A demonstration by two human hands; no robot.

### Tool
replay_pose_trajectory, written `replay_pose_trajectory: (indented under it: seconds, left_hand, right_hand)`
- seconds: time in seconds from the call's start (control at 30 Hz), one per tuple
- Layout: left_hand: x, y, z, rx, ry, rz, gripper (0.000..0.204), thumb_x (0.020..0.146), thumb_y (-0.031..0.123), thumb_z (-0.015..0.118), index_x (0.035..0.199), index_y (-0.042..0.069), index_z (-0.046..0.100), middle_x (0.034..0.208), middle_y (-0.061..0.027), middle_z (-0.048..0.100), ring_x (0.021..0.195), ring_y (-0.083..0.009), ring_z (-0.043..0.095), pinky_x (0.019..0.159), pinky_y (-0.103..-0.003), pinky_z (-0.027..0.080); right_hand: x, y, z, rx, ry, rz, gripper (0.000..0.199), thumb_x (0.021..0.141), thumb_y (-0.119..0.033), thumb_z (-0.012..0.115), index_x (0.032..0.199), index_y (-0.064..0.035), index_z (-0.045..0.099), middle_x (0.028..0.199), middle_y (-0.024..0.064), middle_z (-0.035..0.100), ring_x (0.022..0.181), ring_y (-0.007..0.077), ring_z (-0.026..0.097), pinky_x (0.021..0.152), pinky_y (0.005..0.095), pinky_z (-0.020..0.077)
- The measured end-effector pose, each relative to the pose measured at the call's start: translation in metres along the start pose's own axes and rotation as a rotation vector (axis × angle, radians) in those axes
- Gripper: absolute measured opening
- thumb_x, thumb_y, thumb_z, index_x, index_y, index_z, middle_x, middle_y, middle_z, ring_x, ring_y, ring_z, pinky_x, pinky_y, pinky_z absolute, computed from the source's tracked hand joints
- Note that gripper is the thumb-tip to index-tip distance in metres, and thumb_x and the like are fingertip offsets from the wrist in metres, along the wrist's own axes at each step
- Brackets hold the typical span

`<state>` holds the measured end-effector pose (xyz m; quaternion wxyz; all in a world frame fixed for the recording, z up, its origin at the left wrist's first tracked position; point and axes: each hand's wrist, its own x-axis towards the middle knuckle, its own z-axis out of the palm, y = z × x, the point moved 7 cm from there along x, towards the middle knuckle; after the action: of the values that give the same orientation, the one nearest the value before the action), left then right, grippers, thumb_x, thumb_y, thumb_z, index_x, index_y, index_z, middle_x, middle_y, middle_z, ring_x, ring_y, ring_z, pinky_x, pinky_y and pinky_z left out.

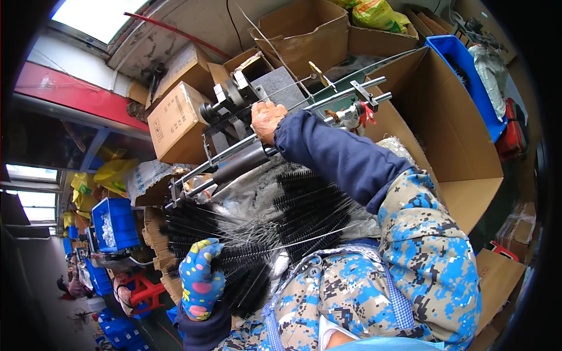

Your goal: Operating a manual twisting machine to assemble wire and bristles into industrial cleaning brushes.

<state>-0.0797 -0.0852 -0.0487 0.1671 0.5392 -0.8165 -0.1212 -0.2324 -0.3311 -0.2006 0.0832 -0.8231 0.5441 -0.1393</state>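
A pile of black-bristled wire brushes lies across my lap, their bare wire stems fanning together in the middle. My left hand, in a blue glove with coloured dots, is curled round a brush at the pile's left edge; bristles hide part of the grip. Bare and closed, my right hand is up at a metal machine with rollers and long rods. A black-bristled brush runs along the machine into that hand. My fingertips there are partly hidden.
A large open cardboard box stands right of the machine, with a blue bin beyond. More cartons crowd the far side. At left are a blue crate of white pieces, a red stool and a distant person.
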Motion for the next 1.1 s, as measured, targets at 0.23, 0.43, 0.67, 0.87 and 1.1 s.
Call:
replay_pose_trajectory:
  seconds: [0.23,0.43,0.67,0.87,1.1]
  left_hand:
    - [-0.024,-0.024,-0.003,-0.05,0.02,-0.167,0.042,0.053,-0.012,0.048,0.09,0.002,0.059,0.093,-0.0148,0.061,0.084,-0.0305,0.06,0.074,-0.033,0.048]
    - [-0.006,-0.015,0.006,-0.102,-0.028,-0.132,0.047,0.051,-0.013,0.045,0.093,0.002,0.059,0.093,-0.0143,0.06,0.088,-0.0309,0.059,0.077,-0.033,0.048]
    - [0.003,-0.005,0.013,-0.061,-0.026,-0.004,0.045,0.051,-0.011,0.047,0.093,0.002,0.058,0.091,-0.0161,0.06,0.081,-0.0342,0.06,0.069,-0.036,0.05]
    - [-0.02,-0.025,0.001,-0.058,0.03,-0.146,0.043,0.055,-0.014,0.048,0.094,0.002,0.058,0.094,-0.0139,0.061,0.087,-0.0294,0.06,0.076,-0.032,0.047]
    - [-0.035,-0.034,-0.012,-0.022,0.081,-0.159,0.047,0.051,-0.013,0.042,0.093,0.001,0.058,0.093,-0.0151,0.06,0.086,-0.0317,0.059,0.076,-0.035,0.048]
  right_hand:
    - [-0.023,0.1,-0.034,-0.082,-0.118,0.129,0.035,0.084,-0.023,0.052,0.109,0.0006,0.047,0.109,0.0185,0.052,0.1,0.0333,0.054,0.082,0.0436,0.0451]
    - [-0.025,0.144,-0.093,-0.394,0.082,0.122,0.022,0.081,-0.014,0.053,0.1,-0.0032,0.056,0.109,0.012,0.053,0.106,0.0281,0.047,0.081,0.0421,0.0412]
    - [-0.01,0.154,-0.075,-0.522,0.127,-0.014,0.012,0.076,-0.009,0.055,0.086,-0.0053,0.06,0.09,0.0104,0.06,0.082,0.024,0.062,0.068,0.0335,0.0493]
    - [-0.02,0.136,-0.087,-0.633,0.205,-0.12,0.008,0.076,-0.01,0.056,0.082,-0.0058,0.059,0.082,0.0115,0.061,0.077,0.0234,0.063,0.065,0.0347,0.0499]
    - [-0.026,0.133,-0.097,-0.583,0.036,-0.119,0.01,0.078,-0.008,0.054,0.086,-0.0036,0.058,0.087,0.014,0.062,0.085,0.027,0.063,0.068,0.0365,0.0519]
